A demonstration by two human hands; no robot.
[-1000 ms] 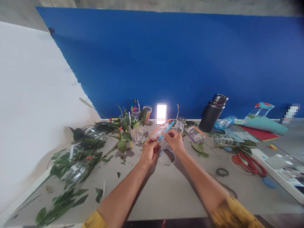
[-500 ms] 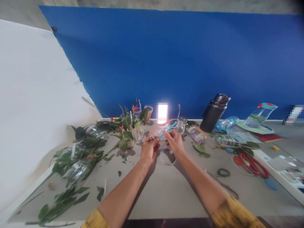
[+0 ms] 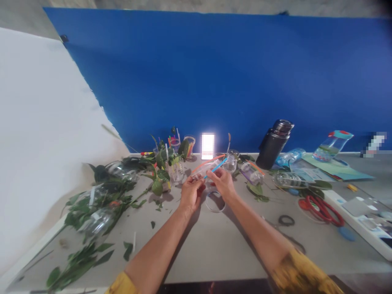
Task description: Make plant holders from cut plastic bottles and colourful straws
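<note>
A bright blue drinking straw [image 3: 219, 165] slants up to the right between my hands. My left hand [image 3: 192, 192] pinches its lower end. Close beside it, my right hand [image 3: 223, 184] grips the straw with thumb and fingers, and the upper part sticks out past them. Just beyond my fingers lies a clear plastic piece [image 3: 202, 167] with an orange straw [image 3: 211, 161] along it; whether my left fingers touch it I cannot tell. Below my hands, a clear ring-shaped rim [image 3: 215, 211] rests on the table [image 3: 211, 249].
Leafy cuttings and clear bottles [image 3: 99, 218] crowd the left side. Cups with straws and leaves [image 3: 176, 169] stand behind my left hand. Rightward are a black flask [image 3: 274, 145], a bottle with a purple band [image 3: 251, 174], red-handled scissors [image 3: 324, 210] and a water bottle [image 3: 332, 147].
My right fingers have shifted slightly down the blue straw toward my left hand. The whole view has moved a little, so the things on the table appear slightly further left.
</note>
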